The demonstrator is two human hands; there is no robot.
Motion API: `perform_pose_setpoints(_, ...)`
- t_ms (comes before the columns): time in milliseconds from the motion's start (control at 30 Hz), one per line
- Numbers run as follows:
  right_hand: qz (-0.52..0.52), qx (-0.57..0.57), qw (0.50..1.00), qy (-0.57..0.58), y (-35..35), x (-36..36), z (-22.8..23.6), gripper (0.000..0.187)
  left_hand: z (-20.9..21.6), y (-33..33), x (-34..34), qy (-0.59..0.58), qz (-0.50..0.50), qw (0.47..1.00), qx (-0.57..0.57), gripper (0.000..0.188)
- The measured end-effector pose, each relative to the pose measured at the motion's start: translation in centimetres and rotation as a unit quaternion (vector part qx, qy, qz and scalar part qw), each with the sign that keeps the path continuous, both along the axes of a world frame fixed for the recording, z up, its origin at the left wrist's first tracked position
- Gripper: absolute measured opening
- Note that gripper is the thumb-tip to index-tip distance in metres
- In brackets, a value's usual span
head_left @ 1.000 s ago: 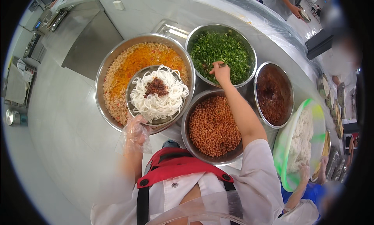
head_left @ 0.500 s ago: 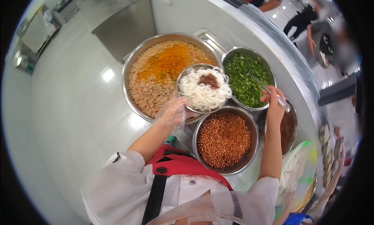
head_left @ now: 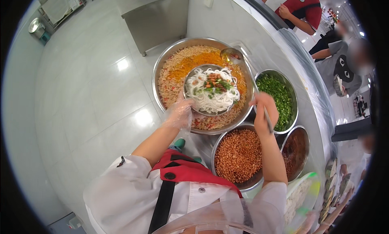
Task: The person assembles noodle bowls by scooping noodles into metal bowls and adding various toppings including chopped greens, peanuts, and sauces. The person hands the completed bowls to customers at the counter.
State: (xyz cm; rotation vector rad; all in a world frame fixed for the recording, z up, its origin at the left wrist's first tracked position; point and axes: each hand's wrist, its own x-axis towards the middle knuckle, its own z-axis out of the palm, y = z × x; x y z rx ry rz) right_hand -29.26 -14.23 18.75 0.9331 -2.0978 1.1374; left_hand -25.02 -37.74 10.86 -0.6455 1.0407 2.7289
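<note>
My left hand [head_left: 181,112], in a clear plastic glove, is closed around the near-left side of a small metal bowl [head_left: 187,97]. White noodles [head_left: 204,97] fill it, topped with chopped greens, peanuts and a little dark sauce. Beneath is a large metal basin [head_left: 157,82] of pale minced filling [head_left: 175,74] with orange oil over part of it. Bare and wrapped round a long handle, my right hand [head_left: 265,108] grips a ladle [head_left: 231,55]. The ladle's head is at the basin's far right side; whether it touches the food I cannot tell.
Right of the basin stands a metal bowl of chopped greens [head_left: 274,97]. Nearer me are a bowl of peanuts [head_left: 237,155] and a bowl of dark red sauce [head_left: 292,153]. A green-rimmed container [head_left: 298,197] is at the lower right. Other people [head_left: 304,11] stand beyond the counter.
The ladle has moved from the greens leftward to the large basin. Greens and peanuts now lie on the noodles, where only dark sauce showed before. The whole view has shifted.
</note>
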Motion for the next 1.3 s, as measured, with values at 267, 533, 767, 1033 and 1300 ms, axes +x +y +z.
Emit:
perform_pose_setpoints(267,0.011,-0.102,0.974,-0.203,-9.2,-15.7,-12.1,0.014,-1.2,-8.3,2.6,0.011,0.094,0.995,0.002,0.064)
perform_pose_setpoints(533,0.016,0.001,0.952,-0.305,-15.7,-16.6,-15.8,0.017,0.3,-13.0,4.5,0.067,0.167,0.984,-0.004,0.073)
perform_pose_setpoints(767,-0.05,-0.171,0.871,-0.458,-12.0,-19.0,-12.0,0.024,-1.4,-13.8,3.5,0.034,0.154,0.987,-0.008,0.075)
perform_pose_setpoints(1033,-0.019,-0.217,0.885,-0.413,-7.3,-12.0,-0.1,0.024,-2.1,-9.7,-1.2,0.061,0.063,0.996,0.01,0.074)
perform_pose_setpoints(1300,0.04,0.185,0.981,0.038,-4.9,-2.4,1.6,0.021,0.2,-3.3,-5.5,0.084,0.01,0.996,-0.011,0.072)
